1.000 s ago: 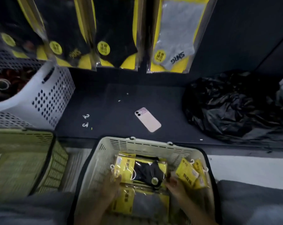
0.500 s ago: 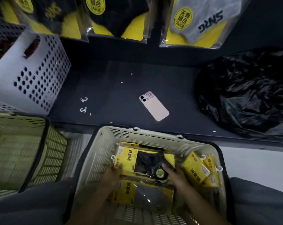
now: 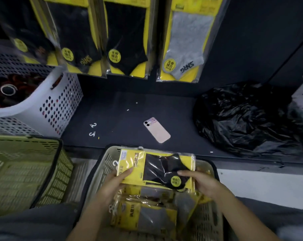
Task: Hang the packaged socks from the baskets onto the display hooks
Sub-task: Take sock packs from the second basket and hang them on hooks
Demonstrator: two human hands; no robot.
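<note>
- Left hand (image 3: 112,185) and right hand (image 3: 204,183) grip the two ends of a sock pack (image 3: 157,167), held over the basket's (image 3: 102,164) far edge.
- It looks light, floppy, slippery; take it near its hook (image 3: 115,164).

Yellow card, black and grey socks, pale baskets on dark grey.
Bright yellow backing and a black sock in the held pack (image 3: 157,168), plus a round yellow sticker printed dark. Same yellow on the hanging packs (image 3: 128,40), black socks in all but the grey-sock pack (image 3: 187,40), lettered black. Grey socks on yellow in the basket packs (image 3: 152,218). Cream slatted basket (image 3: 102,164), olive-green basket (image 3: 25,171) rimmed black, white basket (image 3: 60,105) dotted with round holes. Pale pink phone (image 3: 156,129), glossy black bag (image 3: 248,119), dark grey shelf (image 3: 121,108), white hooks (image 3: 93,129).
</note>
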